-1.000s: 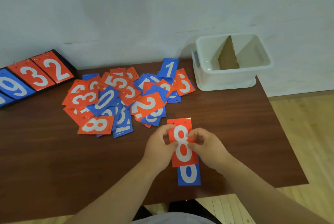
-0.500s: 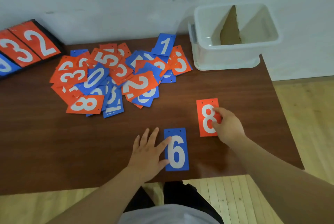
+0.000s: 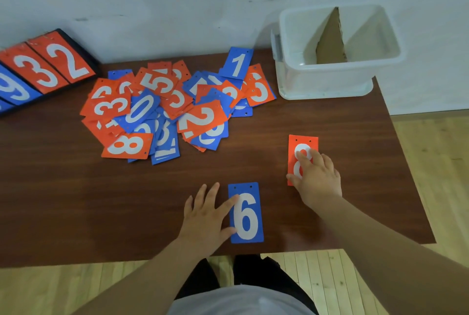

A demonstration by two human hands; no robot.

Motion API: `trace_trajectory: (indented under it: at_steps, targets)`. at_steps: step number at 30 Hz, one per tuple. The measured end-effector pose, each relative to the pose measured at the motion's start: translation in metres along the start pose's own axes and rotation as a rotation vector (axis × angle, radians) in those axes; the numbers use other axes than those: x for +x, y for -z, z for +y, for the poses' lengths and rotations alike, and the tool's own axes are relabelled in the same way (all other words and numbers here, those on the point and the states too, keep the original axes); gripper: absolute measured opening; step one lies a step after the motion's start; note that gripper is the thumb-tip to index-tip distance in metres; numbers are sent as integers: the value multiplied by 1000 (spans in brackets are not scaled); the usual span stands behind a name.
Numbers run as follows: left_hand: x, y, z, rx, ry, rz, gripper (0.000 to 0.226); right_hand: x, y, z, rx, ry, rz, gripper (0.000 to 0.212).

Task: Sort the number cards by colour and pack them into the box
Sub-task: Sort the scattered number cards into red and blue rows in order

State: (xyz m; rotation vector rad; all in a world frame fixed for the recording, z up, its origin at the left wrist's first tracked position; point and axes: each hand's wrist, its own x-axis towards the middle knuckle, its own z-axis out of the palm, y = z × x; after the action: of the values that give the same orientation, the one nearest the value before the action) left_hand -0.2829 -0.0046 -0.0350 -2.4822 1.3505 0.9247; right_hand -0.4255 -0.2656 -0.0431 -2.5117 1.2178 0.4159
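1. Our left hand (image 3: 205, 220), fingers straight and spread, touches the blue 6 card (image 3: 247, 223) at lower centre. Our right hand (image 3: 317, 180) presses loosely extended fingers on the orange 8 card (image 3: 302, 143), right of centre.
2. These two starter cards lie well apart, and we should stack squarely on each so the colours never mingle.
3. We should draw next from the mixed pile (image 3: 165, 109), upper centre-left; the divided box (image 3: 324, 81) stands upper right.

Soft, even indoor light, faint sheen on the table (image 3: 253, 167); edges bow, detail perhaps slightly soft.
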Motion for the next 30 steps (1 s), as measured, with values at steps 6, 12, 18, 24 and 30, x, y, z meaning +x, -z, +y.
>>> trace_trajectory:
  at_steps: [6, 12, 18, 24, 30]
  targets:
    - [1, -1, -2, -38, -8, 7, 83, -3, 11, -7, 20, 8, 27, 69]
    - [-7, 13, -22, -114, 96, 62, 84, -16, 24, -43, 141, 42, 45, 66]
    - [-14, 40, -78, -181, 288, 215, 87, -8, 34, -100, 201, 109, -29, 64]
    - [-14, 65, -144, -227, 431, 307, 88, 6, 40, -158, 195, 160, -41, 64]
    - [-8, 80, -216, -289, 517, 362, 84, 27, 37, -216, 209, 142, -64, 67]
